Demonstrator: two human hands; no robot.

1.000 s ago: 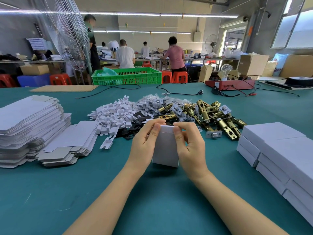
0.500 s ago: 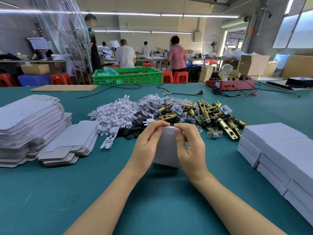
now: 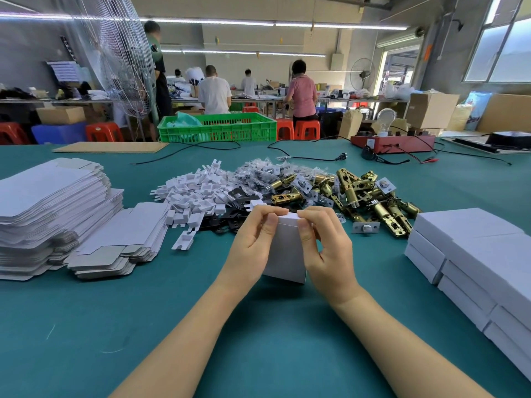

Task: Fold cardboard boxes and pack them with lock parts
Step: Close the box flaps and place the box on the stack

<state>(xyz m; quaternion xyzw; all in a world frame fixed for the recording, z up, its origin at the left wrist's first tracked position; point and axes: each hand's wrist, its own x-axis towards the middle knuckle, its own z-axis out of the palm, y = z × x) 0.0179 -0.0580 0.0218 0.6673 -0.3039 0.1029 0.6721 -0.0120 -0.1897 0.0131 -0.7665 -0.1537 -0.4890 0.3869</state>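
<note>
A small white cardboard box stands upright on the green table, held between both hands. My left hand grips its left side, thumb on the front near the top edge. My right hand grips the right side, its thumb pressing the front by the top flap. Behind the box lies a pile of lock parts: white plastic pieces, black plates, bagged small parts and brass latch bolts.
Flat unfolded box blanks are stacked at the left, with a lower stack beside them. Finished white boxes are piled at the right. Cables, a green crate and a red device lie at the far edge. People work in the background.
Both hands stay on the box with only small finger shifts at its top edge; the top flap looks pressed further closed.
</note>
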